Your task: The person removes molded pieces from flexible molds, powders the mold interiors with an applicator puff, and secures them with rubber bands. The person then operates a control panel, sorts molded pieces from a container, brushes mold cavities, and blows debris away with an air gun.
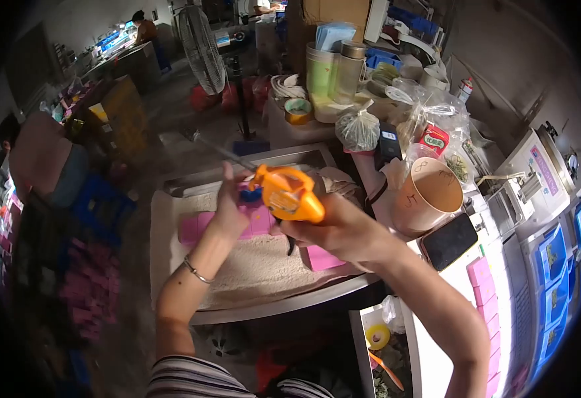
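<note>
An orange hand tool with a long thin metal rod pointing to the upper left is gripped by my right hand. My left hand is beside the rod end of the tool, by a small blue piece; its fingers are partly hidden, and what they hold is unclear. Below the hands, a pink block lies on a pale cloth in a shallow metal-edged tray. Another pink block sits under my right hand.
At the right are a large peach bucket, a dark phone and a row of pink blocks. An open drawer holds yellow tape. Behind stand a fan and jars. People are in the left background.
</note>
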A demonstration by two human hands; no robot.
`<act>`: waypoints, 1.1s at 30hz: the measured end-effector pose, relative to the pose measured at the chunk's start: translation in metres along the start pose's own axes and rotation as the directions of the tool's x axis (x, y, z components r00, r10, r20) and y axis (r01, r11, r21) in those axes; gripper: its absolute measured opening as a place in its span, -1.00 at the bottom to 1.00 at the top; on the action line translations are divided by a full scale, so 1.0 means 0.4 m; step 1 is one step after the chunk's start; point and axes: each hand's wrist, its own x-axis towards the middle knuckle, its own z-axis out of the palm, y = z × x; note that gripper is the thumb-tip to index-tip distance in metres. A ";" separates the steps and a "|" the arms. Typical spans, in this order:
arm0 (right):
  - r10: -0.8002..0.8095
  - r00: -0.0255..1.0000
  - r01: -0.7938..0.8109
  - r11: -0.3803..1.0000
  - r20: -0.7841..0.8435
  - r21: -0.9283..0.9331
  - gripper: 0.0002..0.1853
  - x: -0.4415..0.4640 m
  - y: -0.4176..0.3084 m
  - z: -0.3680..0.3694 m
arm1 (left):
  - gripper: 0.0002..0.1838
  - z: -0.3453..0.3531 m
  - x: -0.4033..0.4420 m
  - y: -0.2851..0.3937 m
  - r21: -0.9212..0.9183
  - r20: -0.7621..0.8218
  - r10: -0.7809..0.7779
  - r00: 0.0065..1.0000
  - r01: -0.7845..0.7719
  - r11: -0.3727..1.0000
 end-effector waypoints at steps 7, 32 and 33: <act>-0.064 0.971 0.158 0.895 -0.230 0.418 -0.86 0.069 0.039 -0.005 | -0.16 0.077 -0.073 -0.006 0.232 0.036 -0.403 0.915 0.384 0.894; 0.120 0.854 -0.409 0.757 -0.507 -0.509 -0.48 0.034 0.234 0.063 | -0.26 -0.234 0.192 -0.066 0.506 -0.287 0.088 0.954 0.072 0.859; 0.096 0.896 -0.350 0.752 -0.433 -0.559 -0.49 0.026 0.239 0.060 | -0.27 -0.232 0.197 -0.070 0.485 -0.285 0.085 0.955 0.067 0.872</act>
